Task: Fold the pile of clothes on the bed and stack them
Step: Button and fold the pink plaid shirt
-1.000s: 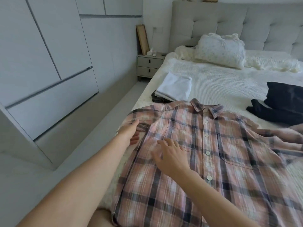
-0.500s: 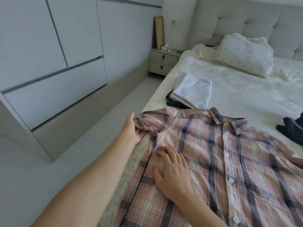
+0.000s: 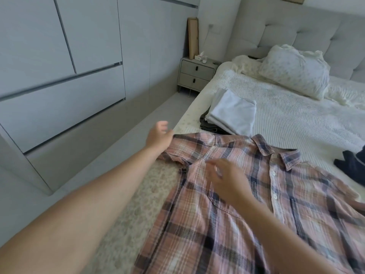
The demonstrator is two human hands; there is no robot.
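A pink and navy plaid button shirt [image 3: 256, 224] lies face up and spread on the bed [image 3: 296, 119], collar toward the headboard. My left hand [image 3: 159, 135] is at the shirt's left shoulder edge, fingers loosely curled with no fabric between them. Blurred by motion, my right hand [image 3: 227, 178] hovers with spread fingers just above the shirt's chest. Beyond the collar sits a folded stack: a white garment [image 3: 233, 113] on top of a dark grey one [image 3: 205, 121]. Dark navy clothes [image 3: 351, 167] lie unfolded at the right edge.
A floral pillow [image 3: 294, 72] and a rumpled cream blanket lie by the grey padded headboard. A grey two-drawer nightstand [image 3: 195, 76] stands beside the bed. Pale wardrobe doors [image 3: 59, 76] line the left wall, with a narrow strip of floor [image 3: 150, 115] between them and the bed.
My left hand has let go of the sleeve edge it pinched. My right hand has lifted off the shirt's chest. The view has swung left and closer to the bed.
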